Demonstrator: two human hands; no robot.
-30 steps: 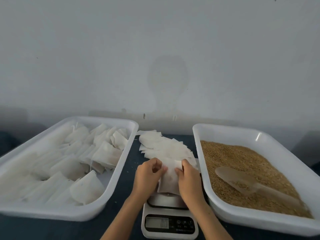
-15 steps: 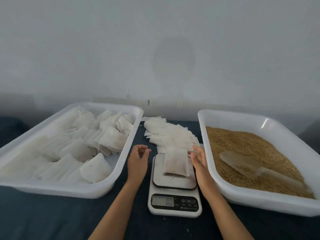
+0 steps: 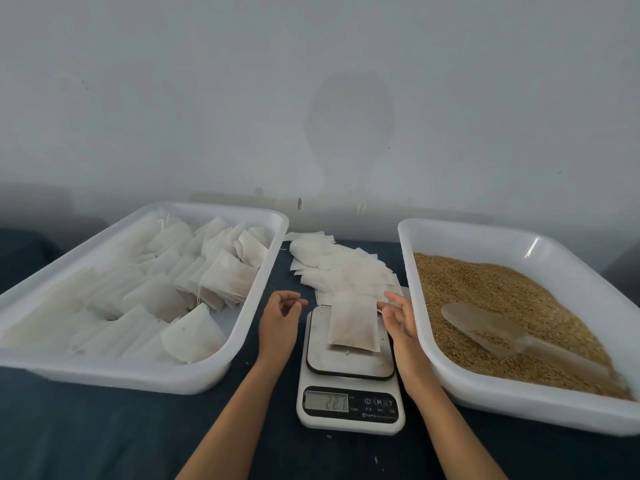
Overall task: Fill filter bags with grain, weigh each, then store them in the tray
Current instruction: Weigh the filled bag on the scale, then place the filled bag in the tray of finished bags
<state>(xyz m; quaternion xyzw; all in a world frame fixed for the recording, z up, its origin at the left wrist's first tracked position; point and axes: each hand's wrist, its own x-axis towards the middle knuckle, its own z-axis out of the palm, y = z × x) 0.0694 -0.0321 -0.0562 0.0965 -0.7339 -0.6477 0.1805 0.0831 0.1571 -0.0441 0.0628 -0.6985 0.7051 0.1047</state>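
A filled white filter bag (image 3: 352, 323) lies flat on the platform of the white kitchen scale (image 3: 349, 368), whose display reads 22.1. My left hand (image 3: 280, 320) hovers just left of the scale, fingers loosely curled, holding nothing. My right hand (image 3: 398, 315) is at the bag's right edge, fingers relaxed; whether the fingertips touch the bag I cannot tell. Left of the scale stands the white storage tray (image 3: 239, 341) with several filled bags (image 3: 194, 332). On the right, a white tray (image 3: 512, 400) holds grain (image 3: 485, 289) and a clear scoop (image 3: 491, 329).
A pile of empty filter bags (image 3: 339, 268) lies on the dark tabletop (image 3: 104, 431) behind the scale, between the two trays. A pale wall rises close behind the table. A few loose grains dot the table near the scale.
Both hands let go of the bag after setting it on the scale and drew apart to either side. The scale's display now shows a reading. The camera view tilted down slightly.
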